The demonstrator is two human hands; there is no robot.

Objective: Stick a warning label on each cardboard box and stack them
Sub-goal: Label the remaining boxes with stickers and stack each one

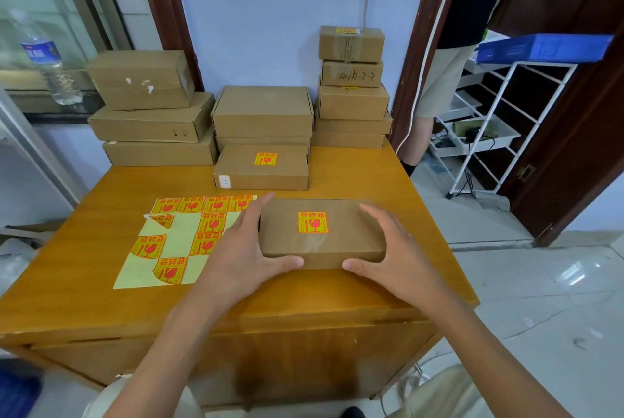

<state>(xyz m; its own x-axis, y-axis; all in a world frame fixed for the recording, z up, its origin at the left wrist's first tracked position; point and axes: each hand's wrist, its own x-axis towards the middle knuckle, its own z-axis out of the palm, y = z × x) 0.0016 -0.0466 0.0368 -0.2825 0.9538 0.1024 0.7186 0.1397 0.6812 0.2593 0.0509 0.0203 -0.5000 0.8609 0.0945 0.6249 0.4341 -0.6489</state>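
A flat cardboard box [337,242] with a red-and-yellow warning label [313,222] on its lid lies on the wooden table [84,215]. My left hand [246,248] grips its left end and my right hand [395,248] grips its right end, thumbs on the front face. Behind it lies another labelled box [261,169]. A yellow sheet of labels [182,238] lies to the left, with several stickers left on it.
Three stacks of plain cardboard boxes stand along the back wall: left [152,113], middle [263,113], right [353,86]. A water bottle [47,59] stands on the sill at left. A person [449,56] stands in the doorway beside a white rack [499,127].
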